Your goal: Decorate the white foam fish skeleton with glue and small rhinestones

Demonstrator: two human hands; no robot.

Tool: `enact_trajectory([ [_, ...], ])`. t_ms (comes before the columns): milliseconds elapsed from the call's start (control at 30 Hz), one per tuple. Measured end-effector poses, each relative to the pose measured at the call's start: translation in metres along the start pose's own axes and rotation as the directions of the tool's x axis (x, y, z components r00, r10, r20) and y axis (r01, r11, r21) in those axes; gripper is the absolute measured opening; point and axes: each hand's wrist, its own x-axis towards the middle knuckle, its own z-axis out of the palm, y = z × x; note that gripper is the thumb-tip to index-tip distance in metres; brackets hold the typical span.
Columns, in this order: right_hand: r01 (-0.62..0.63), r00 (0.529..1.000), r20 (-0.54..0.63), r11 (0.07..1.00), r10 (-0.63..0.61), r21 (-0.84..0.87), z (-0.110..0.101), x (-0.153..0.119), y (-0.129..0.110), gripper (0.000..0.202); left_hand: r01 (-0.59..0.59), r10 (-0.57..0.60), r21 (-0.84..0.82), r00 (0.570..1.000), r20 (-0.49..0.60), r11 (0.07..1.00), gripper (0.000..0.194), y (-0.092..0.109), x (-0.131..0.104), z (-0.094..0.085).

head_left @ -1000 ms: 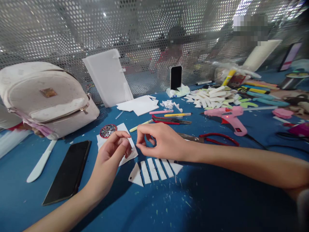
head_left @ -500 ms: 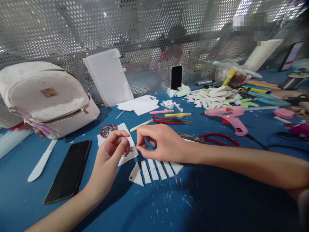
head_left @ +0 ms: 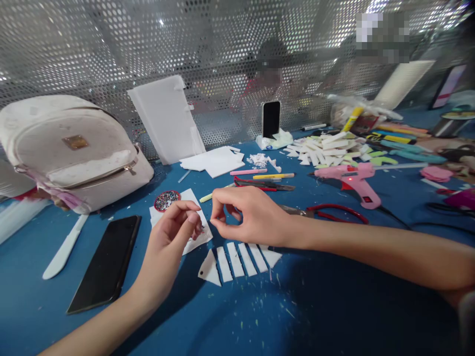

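Note:
My left hand [head_left: 173,231] is over a white sheet of paper [head_left: 204,238], its fingers curled and the thumb against them. Whatever it holds, if anything, is hidden. Just to the right, apart from it, my right hand [head_left: 256,215] makes a pinch of thumb and forefinger; anything in the pinch is too small to name. Behind the left hand, a round red-rimmed dish [head_left: 166,200] holds small multicoloured beads or sequins, and a few dark specks lie on the paper. Below the right hand, several white cut pieces [head_left: 237,260] lie in a fish-like row, the leftmost with a dark dot.
To the left are a black phone [head_left: 106,264], a white plastic knife [head_left: 65,249] and a pale backpack [head_left: 74,153]. Red-handled scissors [head_left: 339,211], a cutter [head_left: 263,184] and a pink glue gun [head_left: 352,179] lie on the right, before a heap of white offcuts [head_left: 326,148].
My right hand has shifted very slightly, its fingertips drawing a little to the right and up. My left hand stays almost still. The cut pieces have not moved.

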Motion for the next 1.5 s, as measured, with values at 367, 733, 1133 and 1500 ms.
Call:
enact_trajectory([
  [367, -0.004, 1.000, -0.010, 0.999, 0.003, -0.036, 0.0021, -0.0008, 0.0032, 0.012, 0.010, -0.010, -0.032, 1.000, -0.009, 0.999, 0.013, -0.0001, -0.0001, -0.0007],
  [733, -0.028, 1.000, 0.004, 0.999, 0.029, -0.039, 0.0014, 0.0003, 0.0024, 0.010, 0.012, -0.013, -0.034, 1.000, -0.014, 0.999, 0.013, 0.0013, 0.0007, 0.0012],
  [1133, -0.001, 1.000, 0.017, 1.000, 0.001, -0.025, 0.0031, -0.0014, 0.0002, 0.011, -0.025, 0.025, -0.006, 0.999, -0.020, 1.000, 0.012, 0.0007, -0.0006, 0.0012],
  [1500, 0.031, 1.000, 0.003, 0.999, -0.031, -0.025, 0.0044, -0.0022, -0.0007, 0.011, -0.144, 0.152, 0.193, 0.988, -0.030, 0.971, 0.006, 0.0052, -0.0026, 0.0015],
])
